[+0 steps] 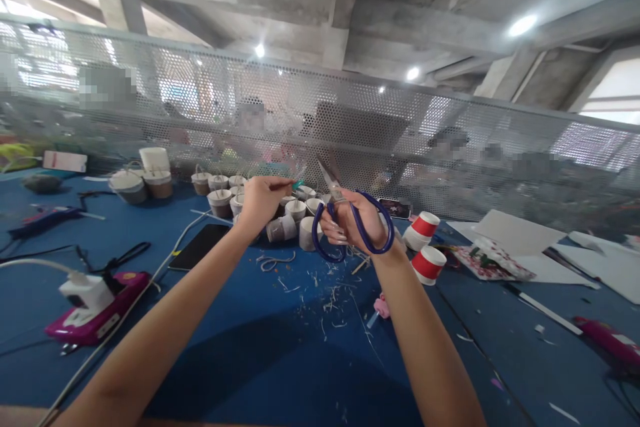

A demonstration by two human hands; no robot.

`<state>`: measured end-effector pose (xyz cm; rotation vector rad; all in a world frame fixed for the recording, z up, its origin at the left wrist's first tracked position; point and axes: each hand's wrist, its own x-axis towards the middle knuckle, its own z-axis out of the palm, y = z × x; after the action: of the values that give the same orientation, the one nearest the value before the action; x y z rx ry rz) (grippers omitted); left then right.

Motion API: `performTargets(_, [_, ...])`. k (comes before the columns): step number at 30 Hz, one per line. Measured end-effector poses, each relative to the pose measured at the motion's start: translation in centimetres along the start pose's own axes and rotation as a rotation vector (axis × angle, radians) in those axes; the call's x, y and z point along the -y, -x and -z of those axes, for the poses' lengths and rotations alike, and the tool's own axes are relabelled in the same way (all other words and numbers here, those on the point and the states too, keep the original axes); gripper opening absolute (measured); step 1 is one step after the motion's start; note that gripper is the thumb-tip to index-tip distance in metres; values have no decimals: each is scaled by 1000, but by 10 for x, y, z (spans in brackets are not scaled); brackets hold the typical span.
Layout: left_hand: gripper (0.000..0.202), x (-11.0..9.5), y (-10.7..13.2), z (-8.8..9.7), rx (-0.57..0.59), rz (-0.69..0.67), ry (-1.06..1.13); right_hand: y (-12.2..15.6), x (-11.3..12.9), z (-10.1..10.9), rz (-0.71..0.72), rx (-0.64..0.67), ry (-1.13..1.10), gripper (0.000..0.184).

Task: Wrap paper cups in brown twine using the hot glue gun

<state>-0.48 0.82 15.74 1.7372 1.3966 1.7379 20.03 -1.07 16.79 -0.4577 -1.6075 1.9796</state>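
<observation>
My right hand (353, 223) is raised above the blue table (260, 347) with its fingers through the blue handles of a pair of scissors (334, 207), blades pointing up and left. My left hand (263, 199) is level with it and pinches a thin stem-like piece with a small teal tip (297, 183), held close to the scissor blades. Just behind both hands stands a cluster of small white cups (295, 210). White trimmings (320, 287) lie scattered on the table below my hands.
Two red-and-white paper cups (425, 247) lie right of my right hand. A pink power block with a white charger (93, 307) and a dark phone (200, 245) sit at left. White sheets (520, 240) lie at right. A perforated metal screen (320, 127) closes the table's far side.
</observation>
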Motion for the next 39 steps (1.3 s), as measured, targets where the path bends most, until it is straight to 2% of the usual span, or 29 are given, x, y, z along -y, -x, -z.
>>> performTargets(5, [16,-4,-1,3,53,151,281,8,-4,-6,49,-80,230,43])
performTargets(8, [14,-8,-1,2,81,222,376,9,-9,-2,12,-130,361,33])
performTargets(11, [12,-11,0,1,114,265,423,7,-14,3,-7,-137,440,32])
performTargets(18, [13,-10,1,1,170,186,402,5,-15,2,47,-91,413,37])
performTargets(23, [12,-8,2,1,209,148,371,6,-10,-5,45,-162,479,35])
performTargets(28, [12,-12,5,0,268,174,381,6,-9,-5,14,-203,533,36])
performTargets(39, [13,-13,5,-1,266,150,343,3,-14,3,101,-146,433,34])
